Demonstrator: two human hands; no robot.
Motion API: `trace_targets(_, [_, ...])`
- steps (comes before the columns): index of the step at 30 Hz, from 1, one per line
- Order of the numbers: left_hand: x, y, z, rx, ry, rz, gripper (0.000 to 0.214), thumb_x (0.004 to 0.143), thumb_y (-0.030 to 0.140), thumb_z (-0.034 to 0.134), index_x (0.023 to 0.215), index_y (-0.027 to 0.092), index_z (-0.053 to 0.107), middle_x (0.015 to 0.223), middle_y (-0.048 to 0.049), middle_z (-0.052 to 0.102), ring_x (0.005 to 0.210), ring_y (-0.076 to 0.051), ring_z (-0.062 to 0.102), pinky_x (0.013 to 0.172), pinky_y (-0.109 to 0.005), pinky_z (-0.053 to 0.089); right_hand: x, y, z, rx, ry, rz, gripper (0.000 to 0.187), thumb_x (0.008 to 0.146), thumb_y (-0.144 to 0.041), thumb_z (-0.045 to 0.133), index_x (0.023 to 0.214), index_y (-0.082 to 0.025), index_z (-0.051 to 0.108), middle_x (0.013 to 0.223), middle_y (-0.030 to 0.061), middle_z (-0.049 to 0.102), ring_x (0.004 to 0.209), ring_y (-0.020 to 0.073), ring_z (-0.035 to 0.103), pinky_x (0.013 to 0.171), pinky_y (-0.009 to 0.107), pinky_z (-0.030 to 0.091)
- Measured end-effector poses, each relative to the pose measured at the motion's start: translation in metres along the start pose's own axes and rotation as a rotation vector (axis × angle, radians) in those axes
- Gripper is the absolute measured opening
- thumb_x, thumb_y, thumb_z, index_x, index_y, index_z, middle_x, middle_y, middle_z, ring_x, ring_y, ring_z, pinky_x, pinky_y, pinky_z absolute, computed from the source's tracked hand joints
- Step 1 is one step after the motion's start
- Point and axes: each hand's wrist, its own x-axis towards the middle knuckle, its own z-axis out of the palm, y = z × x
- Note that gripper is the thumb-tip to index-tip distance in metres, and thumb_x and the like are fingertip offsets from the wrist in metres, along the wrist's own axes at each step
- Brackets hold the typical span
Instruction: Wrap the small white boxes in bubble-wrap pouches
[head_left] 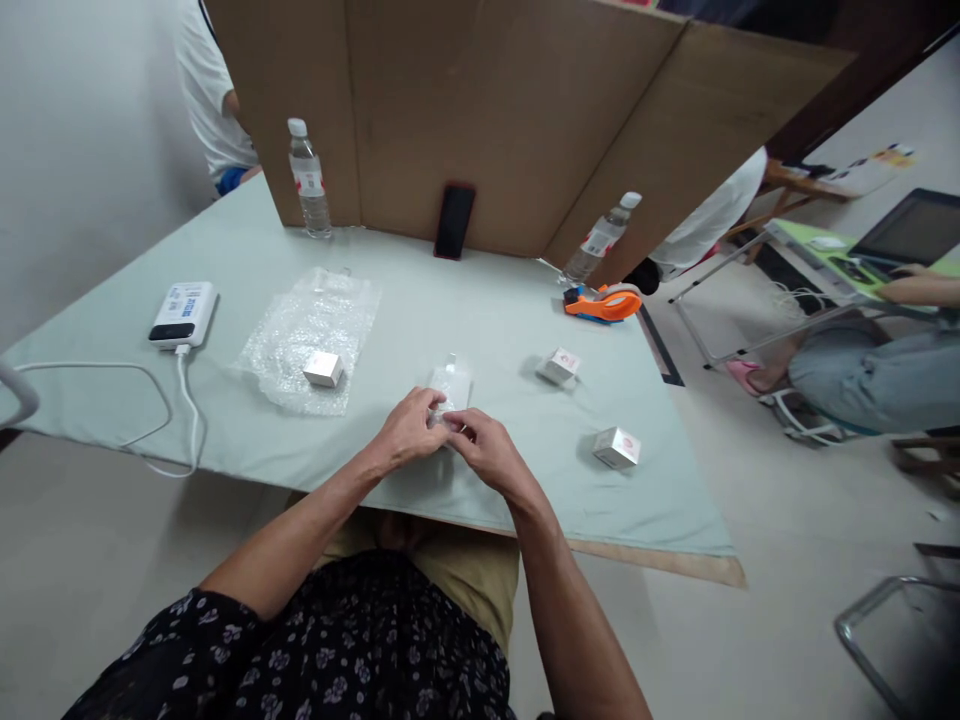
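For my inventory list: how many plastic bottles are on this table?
2: left bottle, in front of the cardboard screen; right bottle, behind the tape dispenser. The screen may hide others.

Translucent plastic packet (454,384): small, whitish, glossy, roughly oblong. Looks bubble-textured and folded into compact bundle; too blurred to tell contents. Sits mid-scene toward near side, long way running near to far. Shows narrow clear tab (451,359) jutting from far end. Pinched at near end, partly hidden there; cannot tell whether sealed.
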Motion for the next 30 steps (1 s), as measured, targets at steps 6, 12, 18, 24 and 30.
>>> trace_targets(6, [-0.001, -0.008, 0.01, -0.11, 0.098, -0.016, 0.039, 0.08, 0.022, 0.061, 0.119, 0.018, 0.057, 0.106, -0.0043, 0.06, 0.074, -0.013, 0.057, 0.077, -0.03, 0.052, 0.008, -0.01, 0.0, -0.261, -0.045, 0.028, 0.024, 0.081, -0.015, 0.059, 0.103, -0.019, 0.068, 0.091, 0.0049, 0.07, 0.078, 0.0173, 0.061, 0.072, 0.03, 0.045])
trace_targets(12, [-0.003, -0.015, 0.018, -0.086, 0.14, 0.066, 0.036, 0.079, 0.013, 0.059, 0.115, 0.019, 0.059, 0.108, -0.0049, 0.058, 0.083, -0.015, 0.059, 0.086, -0.033, 0.052, 0.012, 0.007, -0.023, 0.137, -0.126, 0.026, 0.027, 0.078, -0.027, 0.062, 0.102, -0.018, 0.069, 0.084, 0.002, 0.068, 0.072, 0.0143, 0.061, 0.067, 0.027, 0.048])
trace_targets(18, [-0.005, -0.01, 0.018, -0.025, 0.124, 0.101, 0.046, 0.081, 0.013, 0.056, 0.126, 0.02, 0.059, 0.11, -0.0057, 0.056, 0.093, -0.018, 0.06, 0.094, -0.034, 0.05, 0.032, 0.037, -0.022, 0.432, 0.113, 0.477, 0.04, 0.067, -0.043, 0.073, 0.094, -0.016, 0.062, 0.074, 0.0054, 0.068, 0.059, 0.0177, 0.064, 0.039, 0.022, 0.037])
trace_targets(24, [-0.004, -0.007, 0.016, 0.098, 0.053, 0.107, 0.039, 0.083, 0.017, 0.054, 0.119, 0.021, 0.068, 0.105, -0.0061, 0.053, 0.099, -0.021, 0.059, 0.095, -0.034, 0.05, 0.07, 0.047, -0.002, 0.308, 0.041, 0.442, 0.031, 0.067, -0.048, 0.069, 0.066, -0.02, 0.056, 0.044, -0.0048, 0.049, 0.037, 0.0094, 0.038, 0.036, 0.023, 0.026])
trace_targets(30, [0.0, -0.007, 0.013, 0.075, 0.025, 0.062, 0.035, 0.081, 0.02, 0.057, 0.112, 0.02, 0.072, 0.104, -0.0054, 0.053, 0.088, -0.019, 0.06, 0.09, -0.033, 0.052, 0.084, 0.054, 0.004, 0.298, 0.074, 0.333, 0.033, 0.062, -0.043, 0.069, 0.052, -0.021, 0.046, 0.049, -0.007, 0.039, 0.051, 0.0085, 0.034, 0.048, 0.024, 0.025])
